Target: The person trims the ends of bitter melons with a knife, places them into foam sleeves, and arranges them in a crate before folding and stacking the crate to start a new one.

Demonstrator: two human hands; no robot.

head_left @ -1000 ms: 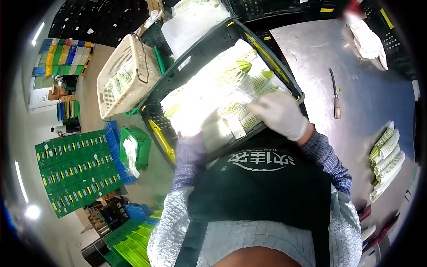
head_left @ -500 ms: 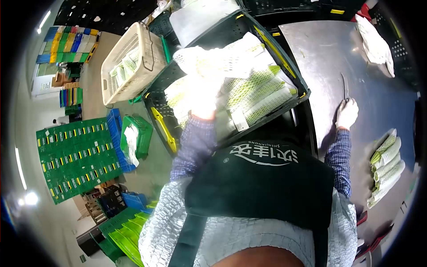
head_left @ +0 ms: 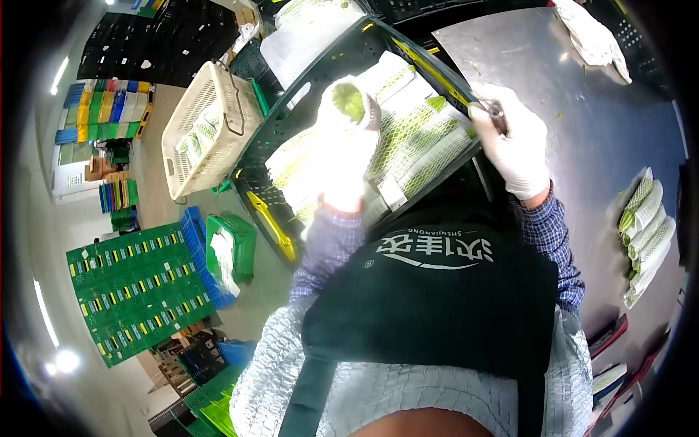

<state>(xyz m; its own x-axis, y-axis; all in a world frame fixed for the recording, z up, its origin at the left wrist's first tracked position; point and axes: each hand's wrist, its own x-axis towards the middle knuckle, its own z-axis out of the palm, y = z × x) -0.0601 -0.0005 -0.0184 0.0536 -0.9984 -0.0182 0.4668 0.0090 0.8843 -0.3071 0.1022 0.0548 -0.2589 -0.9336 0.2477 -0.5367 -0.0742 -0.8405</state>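
Observation:
My left hand (head_left: 346, 156), in a white glove and washed out by glare, is closed around a green vegetable (head_left: 348, 102) in a white net sleeve, its round pale-green end facing up. It is over a dark crate (head_left: 291, 97) with more netted vegetables (head_left: 415, 138) lying side by side. My right hand (head_left: 518, 146), also gloved, is raised at the crate's right rim. Its fingers are closed round a small knife (head_left: 496, 113); only a short metallic part shows, and the blade's direction is hard to make out.
A steel table (head_left: 582, 146) extends on the right, with several netted vegetables (head_left: 644, 237) and a white cloth (head_left: 593, 40) on it. To the left are a cream basket (head_left: 175, 160), a green bin (head_left: 244, 255) and stacked green crates (head_left: 138, 291).
My right hand has lifted from the table with the knife and come left to the crate. The vegetable in my left hand has turned from lying across to end-up.

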